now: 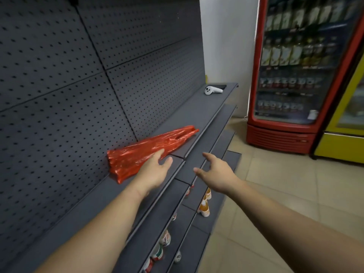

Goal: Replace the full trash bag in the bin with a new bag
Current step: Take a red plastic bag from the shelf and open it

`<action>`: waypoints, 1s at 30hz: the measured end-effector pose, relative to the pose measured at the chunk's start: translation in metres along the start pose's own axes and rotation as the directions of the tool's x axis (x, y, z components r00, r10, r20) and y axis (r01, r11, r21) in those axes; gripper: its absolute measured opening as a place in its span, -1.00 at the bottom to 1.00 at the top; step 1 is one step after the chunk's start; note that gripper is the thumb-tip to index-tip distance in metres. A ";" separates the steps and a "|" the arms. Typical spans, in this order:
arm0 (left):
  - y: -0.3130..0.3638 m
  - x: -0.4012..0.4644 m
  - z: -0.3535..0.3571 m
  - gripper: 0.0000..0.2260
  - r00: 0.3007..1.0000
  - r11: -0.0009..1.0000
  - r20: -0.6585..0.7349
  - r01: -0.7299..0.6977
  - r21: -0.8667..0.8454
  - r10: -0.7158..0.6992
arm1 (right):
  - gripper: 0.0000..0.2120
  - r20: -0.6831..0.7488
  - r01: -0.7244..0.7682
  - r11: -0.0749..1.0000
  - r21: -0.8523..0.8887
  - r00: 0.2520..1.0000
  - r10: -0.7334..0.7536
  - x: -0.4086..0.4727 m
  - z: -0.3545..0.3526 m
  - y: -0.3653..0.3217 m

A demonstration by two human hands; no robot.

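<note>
Hands reach out: left hand [155, 170] (fingers spread) touches the red bag [145, 150] near the shelf's [197, 113] front edge, likely to grab it; right hand [214, 172] hangs spread, empty.

Both forearms are bare from the near edge of the view to the wrists, no sleeve showing. The left hand [152, 170] and right hand [216, 174] carry no glove, ring, watch or band (plain bare hands).
</note>
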State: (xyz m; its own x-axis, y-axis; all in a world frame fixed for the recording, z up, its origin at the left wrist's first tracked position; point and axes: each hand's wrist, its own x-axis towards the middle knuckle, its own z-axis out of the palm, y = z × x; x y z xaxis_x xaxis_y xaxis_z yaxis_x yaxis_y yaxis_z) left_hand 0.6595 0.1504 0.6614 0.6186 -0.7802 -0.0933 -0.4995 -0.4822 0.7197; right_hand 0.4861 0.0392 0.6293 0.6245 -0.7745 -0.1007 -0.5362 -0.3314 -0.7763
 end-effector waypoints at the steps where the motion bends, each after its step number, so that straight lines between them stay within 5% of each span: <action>1: -0.001 0.022 0.001 -0.47 1.000 0.999 0.004 -0.016 0.029 0.015 | -0.29 -0.007 -0.005 1.000 0.008 1.000 0.005 0.019 0.004 0.002; 14: -0.002 0.246 0.029 -0.51 0.989 0.937 0.004 -0.140 0.320 0.146 | -0.50 -0.076 -0.104 0.987 0.121 0.991 0.114 0.202 0.023 0.011; 19: -0.015 0.282 0.049 -0.43 0.997 0.900 0.009 -0.077 0.428 0.081 | -0.61 -0.106 -0.176 0.945 0.276 0.971 0.212 0.234 0.037 0.016; 24: -0.014 0.285 0.058 -0.36 0.999 0.859 0.001 -0.034 0.512 0.039 | -0.50 -0.093 -0.300 0.872 0.386 0.928 0.360 0.259 0.048 0.019; 30: -0.010 0.275 0.057 -0.80 0.991 0.841 -0.076 -0.049 0.538 0.106 | -0.64 -0.097 -0.301 0.822 0.483 0.915 0.392 0.267 0.060 0.019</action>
State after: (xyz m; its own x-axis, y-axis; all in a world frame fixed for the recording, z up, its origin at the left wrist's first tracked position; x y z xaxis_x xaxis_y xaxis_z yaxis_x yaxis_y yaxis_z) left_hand 0.7997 -0.0824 0.5892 0.6061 -0.7946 0.0358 -0.7770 -0.5819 0.2401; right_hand 0.6770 -0.1413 0.5501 0.3063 -0.8905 -0.3365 -0.3543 0.2214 -0.9085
